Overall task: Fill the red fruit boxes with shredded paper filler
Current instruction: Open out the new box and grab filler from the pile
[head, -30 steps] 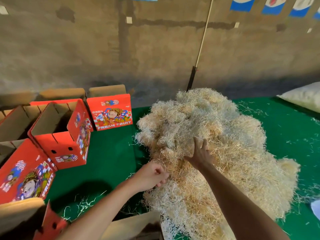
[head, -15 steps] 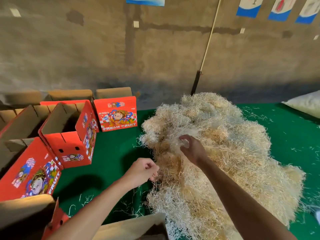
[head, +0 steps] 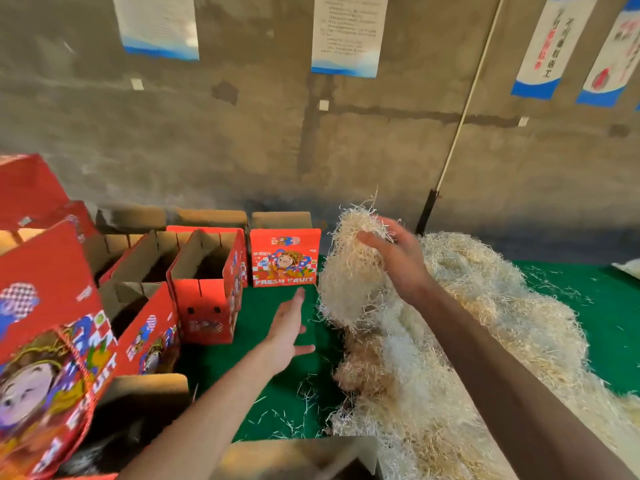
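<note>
— Several boxes [head: 207, 289] stand open along the table's [head: 263, 327] left edge, and in none of them can I see any filler. Their insides look dark and bare, as far as the view reaches.

— So the filling has hardly begun?

— That is my judgement. One clump [head: 353, 268] is lifted off the pile [head: 485, 306] and no box has visibly received any. All of them seem left to do.

— Where is the clump?

— In the air above the table's middle, just beside the pile's left flank and right of the upright box printed "FRESH FRUIT" [head: 284, 258]. Strands trail from it down toward the pile.

— And the hands?

— The right hand [head: 398, 258] grips the clump from its right side, fingers curled round the top. The left hand [head: 289, 327] holds nothing: fingers straight and spread, palm turned toward the clump, lower and to its left, apart from it.

— And the nearest open box?

— Left of the left hand, well apart from the clump. The pile covers the table's right half, loose shreds scattered on the green cloth around it.
</note>
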